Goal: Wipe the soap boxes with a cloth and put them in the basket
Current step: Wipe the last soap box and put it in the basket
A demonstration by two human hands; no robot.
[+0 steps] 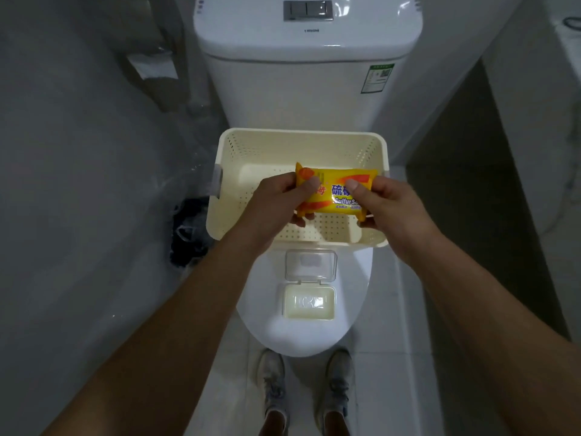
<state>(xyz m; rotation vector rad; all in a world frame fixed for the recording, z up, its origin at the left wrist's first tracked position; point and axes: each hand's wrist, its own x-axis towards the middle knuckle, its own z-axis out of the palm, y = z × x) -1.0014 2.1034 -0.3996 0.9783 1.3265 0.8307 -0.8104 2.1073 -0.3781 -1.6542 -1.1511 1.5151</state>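
Shoes (pixel 271 382) planted on pale tile, you stand at a closed toilet (pixel 301 338) with both arms stretched forward. Below your wrists, on the toilet lid, a soap box (pixel 309 302) lies open, its clear lid (pixel 310 266) hinged back toward the basket; what sits in the white tray is too washed out to tell.

Your left hand (pixel 276 199) pinches the left end of a yellow soap pack (pixel 336 191), thumb on top and fingers curled beneath. Your right hand (pixel 386 202) grips the right end the same way. The pack hangs between them, level, label up, above the floor of the cream basket (pixel 226 171). It does not look set down yet.

That basket rests on the back of the toilet lid, just beyond your knuckles, and shows nothing else inside. No cloth appears anywhere in view, in either hand or beside the box.

Judged from this, the step in hand is loading the pack into the basket, or handling it over the basket before release. The next move calls for lowering it flat onto the perforated floor and loosening both pinches together, so it does not tip. After that the open box below your wrists looks unwiped: it needs a cloth found, its lid closed, then a lift into the basket.

Beyond the basket rises the cistern (pixel 308 51), flush buttons (pixel 308 10) on top. Far to your left hand's side, a dark bundle (pixel 188 231) lies in clear plastic by the wall.
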